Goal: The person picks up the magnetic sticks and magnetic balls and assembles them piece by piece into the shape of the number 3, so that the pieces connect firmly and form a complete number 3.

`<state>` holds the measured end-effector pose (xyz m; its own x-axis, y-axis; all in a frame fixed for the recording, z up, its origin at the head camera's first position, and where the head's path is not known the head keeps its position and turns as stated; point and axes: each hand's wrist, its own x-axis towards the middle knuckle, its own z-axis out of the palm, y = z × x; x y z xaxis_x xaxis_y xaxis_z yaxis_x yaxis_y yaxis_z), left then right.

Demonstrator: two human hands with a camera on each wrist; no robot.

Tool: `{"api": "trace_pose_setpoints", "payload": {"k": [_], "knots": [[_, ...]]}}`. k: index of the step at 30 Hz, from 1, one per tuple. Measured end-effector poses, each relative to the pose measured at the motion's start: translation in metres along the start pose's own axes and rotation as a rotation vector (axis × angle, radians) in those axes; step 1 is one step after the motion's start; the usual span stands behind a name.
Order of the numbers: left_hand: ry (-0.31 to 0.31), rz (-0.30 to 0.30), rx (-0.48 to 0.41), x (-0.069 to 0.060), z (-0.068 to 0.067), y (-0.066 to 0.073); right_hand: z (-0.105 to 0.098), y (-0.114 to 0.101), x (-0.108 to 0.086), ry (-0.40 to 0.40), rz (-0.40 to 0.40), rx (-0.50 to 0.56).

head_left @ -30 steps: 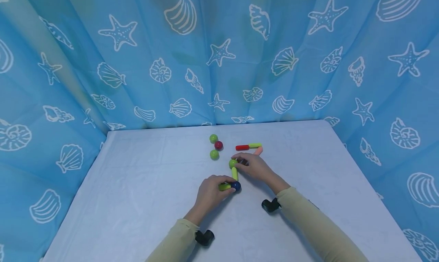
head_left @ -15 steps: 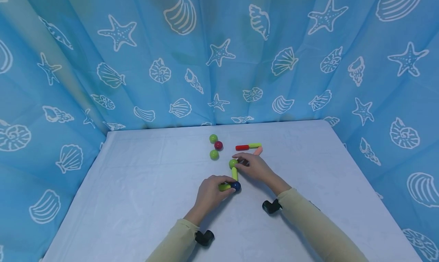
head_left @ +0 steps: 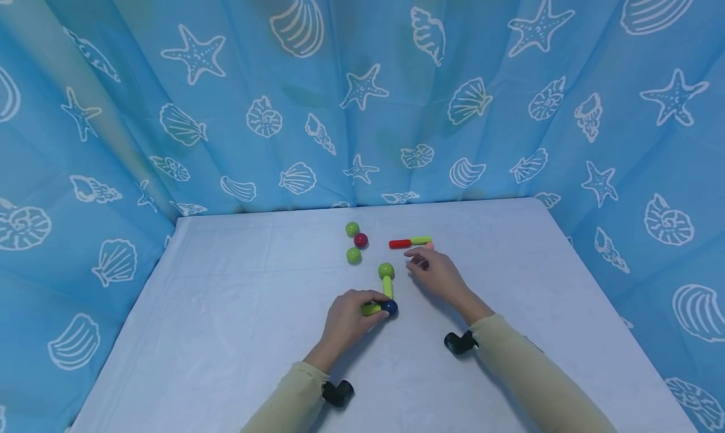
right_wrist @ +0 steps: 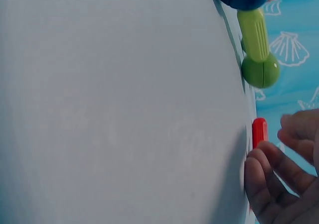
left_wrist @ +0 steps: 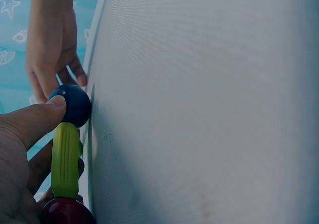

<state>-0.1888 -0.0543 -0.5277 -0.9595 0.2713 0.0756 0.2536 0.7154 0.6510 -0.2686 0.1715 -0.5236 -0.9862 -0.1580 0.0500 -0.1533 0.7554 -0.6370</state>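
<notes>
My left hand (head_left: pixel 347 320) pinches a dark blue ball (head_left: pixel 390 308) between thumb and finger. A yellow-green ridged stick (left_wrist: pixel 65 159) runs from that ball back under the palm to a dark red ball (left_wrist: pixel 67 213), seen in the left wrist view. A second yellow-green stick (head_left: pixel 387 287) joins the blue ball to a green ball (head_left: pixel 386 270) farther from me. To the right of the green ball, my right hand (head_left: pixel 437 274) hovers apart from it, fingers loosely bent and holding nothing. Just beyond its fingertips lie a red stick (head_left: pixel 399 244) and a pink stick (head_left: pixel 430 246), the latter mostly hidden.
Two loose green balls (head_left: pixel 354 255) and a red ball (head_left: pixel 360 240) sit at the back middle of the white-covered table (head_left: pixel 238 307). Another yellow-green stick (head_left: pixel 421 240) touches the red stick. A blue seashell-print curtain (head_left: pixel 362 124) surrounds the table's back and sides.
My right hand has let go of the green ball and moved right, now covering most of the pink stick. The left hand and the joined pieces have stayed in place.
</notes>
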Motion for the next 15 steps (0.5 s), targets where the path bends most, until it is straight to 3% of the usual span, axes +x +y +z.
{"api": "trace_pose_setpoints", "payload": {"k": [8,15], "knots": [[0.0,-0.002,-0.006,0.0,0.0,0.0,-0.008,0.013,0.002,0.129,0.105,0.033],[-0.006,0.001,-0.015,0.001,0.001,-0.001,-0.013,0.019,0.009,0.135,0.204,0.036]]}}
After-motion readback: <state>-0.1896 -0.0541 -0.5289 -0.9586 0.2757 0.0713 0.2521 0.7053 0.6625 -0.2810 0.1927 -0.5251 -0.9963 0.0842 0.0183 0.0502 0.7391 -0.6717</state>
